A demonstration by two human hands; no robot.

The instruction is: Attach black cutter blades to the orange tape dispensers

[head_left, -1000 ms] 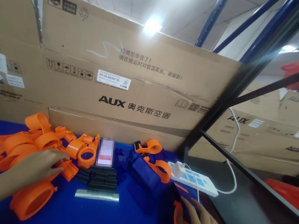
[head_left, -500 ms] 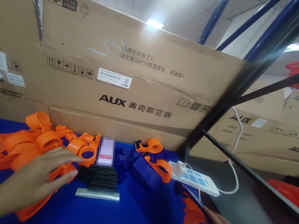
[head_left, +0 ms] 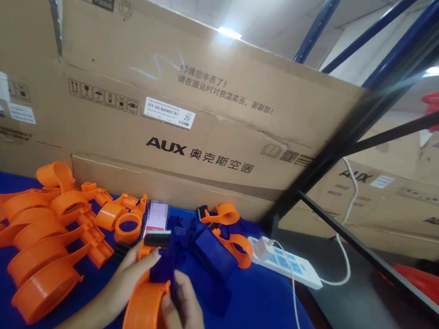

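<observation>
Both my hands meet low in the middle of the view around one orange tape dispenser (head_left: 145, 310) with a dark blue part (head_left: 163, 265) and a black toothed blade (head_left: 157, 237) at its top. My left hand (head_left: 131, 277) grips the dispenser's upper left side, fingers curled round it. On its right side my right hand (head_left: 184, 311) pinches the blue part and the orange ring. Just behind lies a stack of black strips (head_left: 121, 251), mostly hidden by my left hand.
A heap of orange dispenser shells (head_left: 42, 230) fills the left of the blue table (head_left: 251, 317). Blue parts (head_left: 214, 254) and two orange rings (head_left: 239, 249) lie behind centre. A white power strip (head_left: 289, 268) sits right. Large cardboard boxes (head_left: 191, 131) wall the back; a dark rack frame (head_left: 346, 140) crosses right.
My left hand left the orange heap and moved right to the centre. My right hand came up from the lower right with the orange dispenser; both now hold it together.
</observation>
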